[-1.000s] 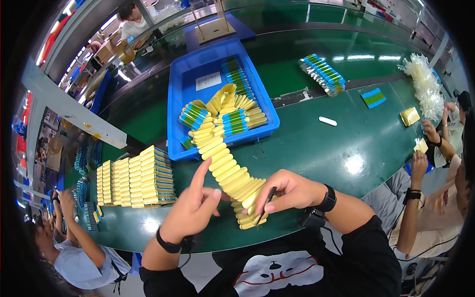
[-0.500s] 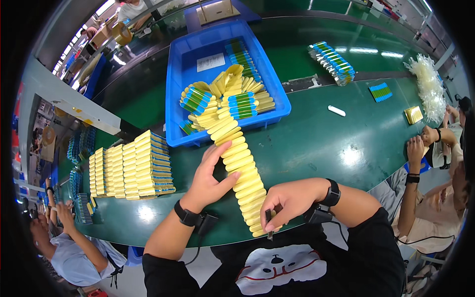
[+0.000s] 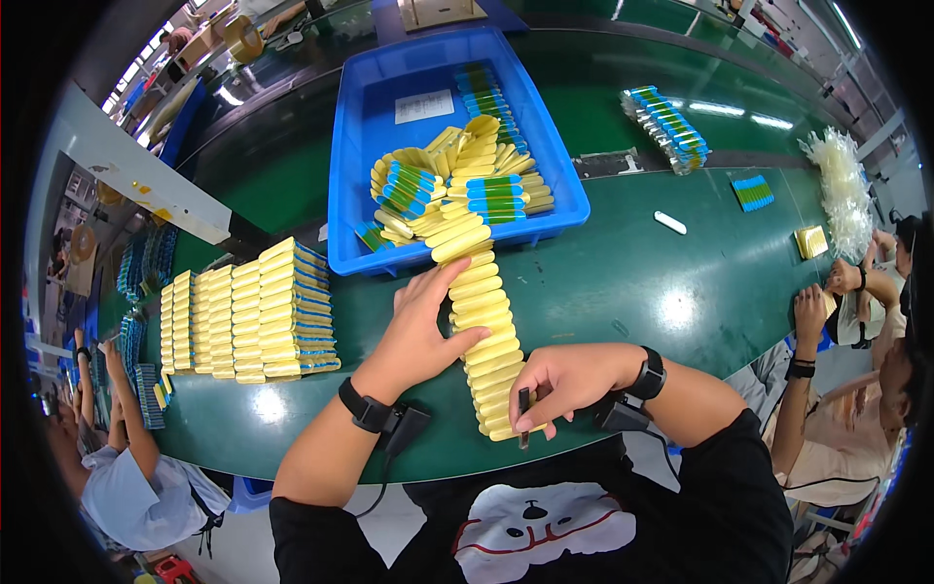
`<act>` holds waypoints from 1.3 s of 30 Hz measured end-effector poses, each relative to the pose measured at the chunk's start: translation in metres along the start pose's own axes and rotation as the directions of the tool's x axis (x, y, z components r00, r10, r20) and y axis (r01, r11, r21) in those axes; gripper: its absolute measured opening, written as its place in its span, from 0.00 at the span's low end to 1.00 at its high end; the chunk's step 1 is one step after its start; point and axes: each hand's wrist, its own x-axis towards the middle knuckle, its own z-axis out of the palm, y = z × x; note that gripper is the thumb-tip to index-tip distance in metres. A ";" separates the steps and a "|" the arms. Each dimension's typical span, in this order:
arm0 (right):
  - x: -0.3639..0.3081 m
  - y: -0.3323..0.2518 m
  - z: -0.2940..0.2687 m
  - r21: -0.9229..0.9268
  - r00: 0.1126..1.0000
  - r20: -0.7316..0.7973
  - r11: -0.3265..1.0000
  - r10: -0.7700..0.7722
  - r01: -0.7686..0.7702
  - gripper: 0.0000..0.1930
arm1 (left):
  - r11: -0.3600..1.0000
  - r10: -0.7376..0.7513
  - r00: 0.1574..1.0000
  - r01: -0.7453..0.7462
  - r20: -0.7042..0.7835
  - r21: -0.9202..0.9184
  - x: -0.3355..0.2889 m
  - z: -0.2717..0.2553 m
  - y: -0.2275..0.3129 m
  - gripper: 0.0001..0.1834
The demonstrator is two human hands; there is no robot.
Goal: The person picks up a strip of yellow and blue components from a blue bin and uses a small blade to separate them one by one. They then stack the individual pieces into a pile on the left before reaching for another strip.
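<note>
A long row of yellow round-ended pieces point(image 3: 484, 310) lies overlapped on the green table, running from the blue bin point(image 3: 574, 216) toward my body. My left hand point(image 3: 420, 326) rests along the row's left side, fingers stretched and thumb apart, fingertips touching the pieces. At the near end, my right hand point(image 3: 574, 382) pinches a small dark flat tool point(image 3: 525, 414) upright between thumb and fingers, close to the last pieces. Inside the bin are more yellow pieces point(image 3: 477, 146) and bundles with blue and green bands point(image 3: 496, 198).
Stacked yellow pieces point(image 3: 248, 316) stand left of the bin. To the right lie a white stick point(image 3: 670, 223), a blue-green banded bundle point(image 3: 752, 194), a larger banded stack point(image 3: 666, 127) and a clear plastic heap point(image 3: 837, 185). Other people sit at both sides; a metal post point(image 3: 146, 180) rises at left.
The view has shifted slightly. My left hand has moved a little up along the row with its fingers still spread. My right hand keeps the dark tool, its lower fingers showing more.
</note>
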 end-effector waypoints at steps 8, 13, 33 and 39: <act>-0.005 0.003 -0.002 -0.022 0.998 0.059 1.000 -0.015 0.016 0.12 | 0.988 0.027 0.999 -0.031 -0.031 -0.151 0.004 0.001 0.001 0.44; -0.005 0.004 -0.005 0.011 0.999 0.015 0.999 -0.041 0.040 0.11 | 0.983 0.074 0.997 -0.079 -0.038 -0.165 0.013 0.005 -0.002 0.42; -0.011 0.001 -0.006 -0.162 0.959 0.119 0.958 0.256 -0.235 0.08 | 0.990 0.111 0.988 -0.119 -0.106 -0.073 -0.002 0.019 -0.015 0.48; -0.020 -0.005 -0.011 -0.282 0.916 -0.299 0.942 -0.267 0.183 0.03 | 0.987 0.113 0.981 -0.129 -0.155 -0.100 0.000 0.007 -0.003 0.44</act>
